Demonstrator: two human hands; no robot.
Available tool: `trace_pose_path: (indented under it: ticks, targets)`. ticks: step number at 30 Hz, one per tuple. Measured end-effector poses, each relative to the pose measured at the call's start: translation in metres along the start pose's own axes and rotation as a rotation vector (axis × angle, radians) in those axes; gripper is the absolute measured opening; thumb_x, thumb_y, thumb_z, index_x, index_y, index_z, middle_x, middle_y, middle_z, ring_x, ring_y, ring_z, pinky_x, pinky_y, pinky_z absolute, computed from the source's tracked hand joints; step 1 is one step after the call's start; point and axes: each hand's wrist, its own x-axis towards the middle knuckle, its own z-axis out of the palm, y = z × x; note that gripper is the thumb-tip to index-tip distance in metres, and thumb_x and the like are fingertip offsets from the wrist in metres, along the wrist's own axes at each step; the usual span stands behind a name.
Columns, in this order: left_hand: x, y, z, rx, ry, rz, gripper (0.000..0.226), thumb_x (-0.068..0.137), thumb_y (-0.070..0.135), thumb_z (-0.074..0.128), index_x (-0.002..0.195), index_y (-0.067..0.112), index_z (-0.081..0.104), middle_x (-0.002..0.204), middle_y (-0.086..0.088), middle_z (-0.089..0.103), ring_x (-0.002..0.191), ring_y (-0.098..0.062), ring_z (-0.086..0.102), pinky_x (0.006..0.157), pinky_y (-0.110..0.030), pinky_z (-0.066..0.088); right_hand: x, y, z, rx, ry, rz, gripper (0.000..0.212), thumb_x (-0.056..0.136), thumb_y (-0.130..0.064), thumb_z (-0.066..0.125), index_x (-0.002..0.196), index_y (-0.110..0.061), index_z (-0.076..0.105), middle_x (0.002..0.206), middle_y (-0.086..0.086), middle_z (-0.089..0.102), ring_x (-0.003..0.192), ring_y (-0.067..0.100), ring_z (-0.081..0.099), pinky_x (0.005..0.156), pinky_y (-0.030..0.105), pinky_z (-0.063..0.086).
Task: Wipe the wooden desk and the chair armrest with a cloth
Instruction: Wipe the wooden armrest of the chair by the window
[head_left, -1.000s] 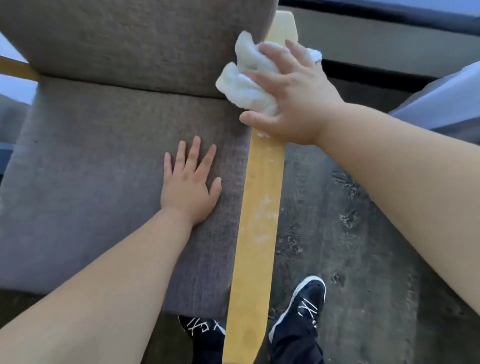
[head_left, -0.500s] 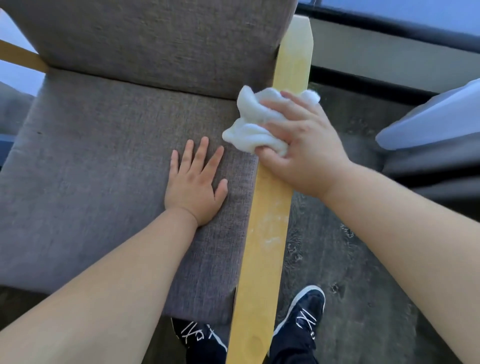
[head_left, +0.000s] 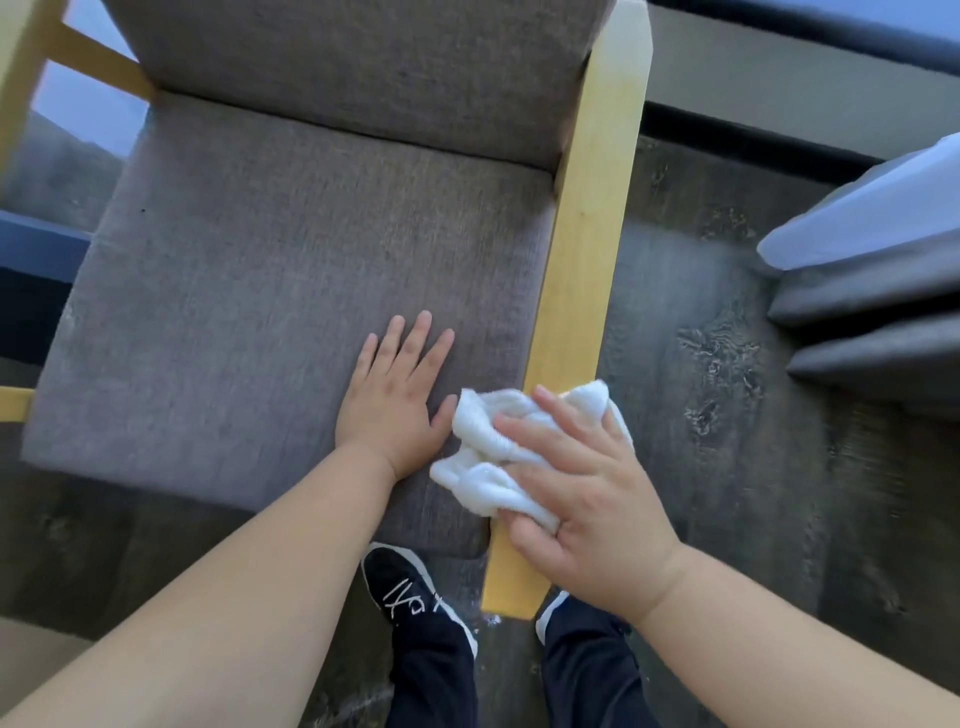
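The right hand (head_left: 587, 499) presses a bunched white cloth (head_left: 483, 457) down on the yellow wooden armrest (head_left: 587, 234) of the chair, near its front end. Its fingers curl over the cloth and hold it tight. The left hand (head_left: 395, 405) lies flat and open on the grey seat cushion (head_left: 260, 291), just beside the cloth, holding nothing. Two black shoes (head_left: 410, 592) stand on the dark floor (head_left: 727, 415) below the chair.
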Motion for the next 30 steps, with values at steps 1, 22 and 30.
trace_pose_path:
  ticks: [1, 22, 30]
  targets:
    - [-0.009, -0.001, 0.0, 0.008, -0.021, 0.0, 0.077, 0.096, 0.06, 0.023, 0.164, 0.033, -0.001, 0.173, 0.002, -0.011, 0.159, -0.023, -0.012, 0.127, -0.047, -0.005, -0.004, -0.006, 0.0, 0.014, -0.011, -0.003, 0.024, 0.088, -0.031, 0.065, 0.091, -0.015, 0.083, 0.133, -0.001, 0.074, 0.146, 0.034, 0.052, 0.105, 0.065, 0.046]
    - [-0.043, -0.037, 0.025, 0.097, 0.04, -0.039, 0.084, 0.091, 0.075, 0.023, 0.163, 0.039, -0.004, 0.172, -0.013, -0.01, 0.157, -0.04, -0.008, 0.122, -0.067, -0.003, 0.013, -0.003, 0.006, -0.039, 0.117, 0.086, 0.037, 0.093, -0.024, 0.052, 0.107, -0.011, 0.083, 0.137, -0.001, 0.071, 0.149, 0.03, 0.049, 0.114, 0.06, 0.039]
    - [-0.041, -0.035, 0.036, 0.176, 0.049, -0.071, 0.082, 0.09, 0.075, 0.01, 0.156, 0.039, -0.023, 0.17, -0.011, -0.019, 0.156, -0.038, -0.014, 0.121, -0.066, -0.006, -0.053, -0.038, 0.045, 0.025, 0.216, -0.016, 0.022, 0.081, -0.018, 0.059, 0.074, -0.009, 0.078, 0.121, -0.006, 0.079, 0.135, 0.024, 0.064, 0.095, 0.056, 0.051]
